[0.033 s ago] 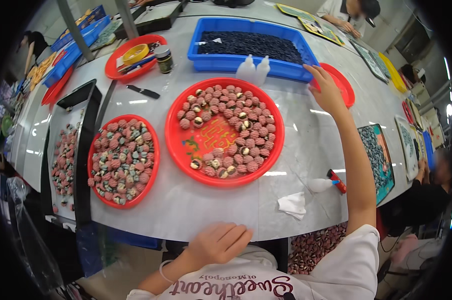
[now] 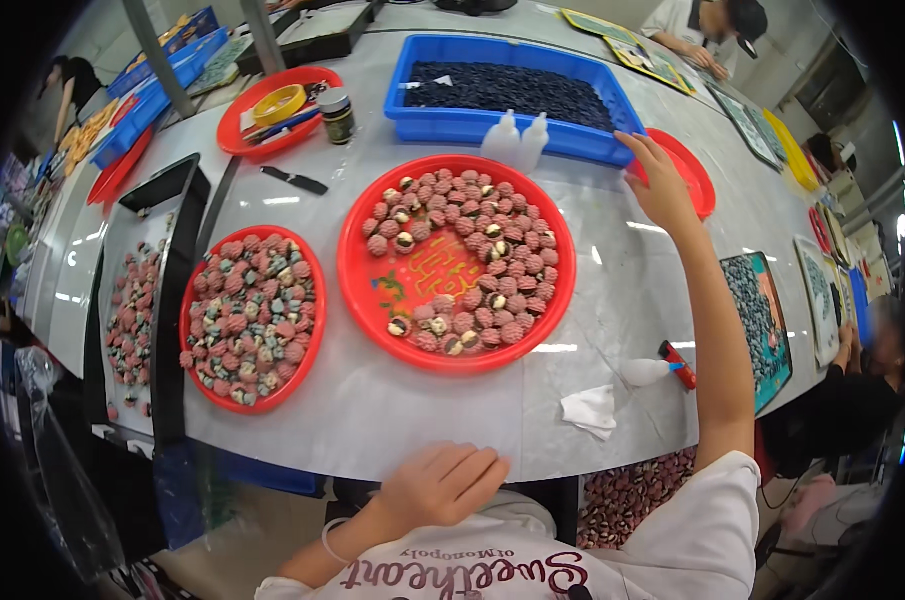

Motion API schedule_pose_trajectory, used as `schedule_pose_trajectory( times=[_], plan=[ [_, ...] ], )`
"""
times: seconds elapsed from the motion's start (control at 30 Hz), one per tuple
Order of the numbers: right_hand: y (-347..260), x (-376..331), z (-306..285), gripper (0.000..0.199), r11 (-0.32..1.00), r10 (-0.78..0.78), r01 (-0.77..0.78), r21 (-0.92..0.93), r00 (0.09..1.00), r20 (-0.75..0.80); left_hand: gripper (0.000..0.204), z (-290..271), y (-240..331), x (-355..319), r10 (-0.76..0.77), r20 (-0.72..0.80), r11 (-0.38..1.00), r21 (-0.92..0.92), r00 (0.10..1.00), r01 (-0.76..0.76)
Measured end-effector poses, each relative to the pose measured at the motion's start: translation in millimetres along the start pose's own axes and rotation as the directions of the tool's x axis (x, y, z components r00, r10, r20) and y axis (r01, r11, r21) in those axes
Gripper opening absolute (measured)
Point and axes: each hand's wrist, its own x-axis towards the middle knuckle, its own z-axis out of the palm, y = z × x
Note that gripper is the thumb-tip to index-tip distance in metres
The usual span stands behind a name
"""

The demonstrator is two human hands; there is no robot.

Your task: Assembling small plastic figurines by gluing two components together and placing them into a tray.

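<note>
My right hand (image 2: 657, 183) reaches out to the near right corner of a blue bin (image 2: 437, 128), fingers stretched and apart, with the fingertips at its rim. Small dark pieces (image 2: 512, 92) fill the bin. Down at the table's near edge, my left hand (image 2: 444, 488) rests with its fingers curled together; nothing shows in them. Between the hands and the bin lies a round red tray (image 2: 360, 325) of pink ridged pieces (image 2: 517, 285), several showing cream and dark sides. Two white squeeze bottles (image 2: 515, 143) stand between tray and bin.
A smaller red tray (image 2: 319, 330) and a black tray (image 2: 170, 330) hold mixed pieces at left. A knife (image 2: 294, 180) and a jar (image 2: 336, 117) lie beyond. Near my right forearm are a white squeeze bottle (image 2: 644, 372), a red tube (image 2: 678, 365) and a crumpled tissue (image 2: 589, 410).
</note>
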Motion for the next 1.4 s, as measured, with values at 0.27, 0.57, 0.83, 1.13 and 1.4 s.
schedule_pose_trajectory(
  times=[0.27,0.57,0.83,1.13,1.4],
  plan=[
    [-9,-54,-33,0.049,0.994,0.041,-0.042,0.105,0.999,0.015,0.019,-1,0,0,0.013,0.024,1.000,0.025,1.000,-0.013],
    [-66,-172,-97,0.037,0.649,0.261,-0.411,0.641,0.911,0.320,0.017,-2,-1,4,0.016,0.036,1.000,-0.015,0.999,-0.016],
    [-125,-198,-56,0.047,0.660,0.316,-0.402,0.635,0.915,0.250,0.020,-2,0,7,0.000,0.037,0.999,-0.036,0.999,0.002],
    [-147,-192,-39,0.038,0.422,0.525,-0.345,0.838,0.847,0.084,0.018,-49,-43,53,-0.343,0.190,0.891,-0.244,0.920,0.383],
    [-152,-203,-43,0.038,0.427,0.570,-0.290,0.856,0.821,-0.006,0.019,-14,-99,80,-0.364,0.362,0.931,0.160,0.858,0.328]
  ],
)
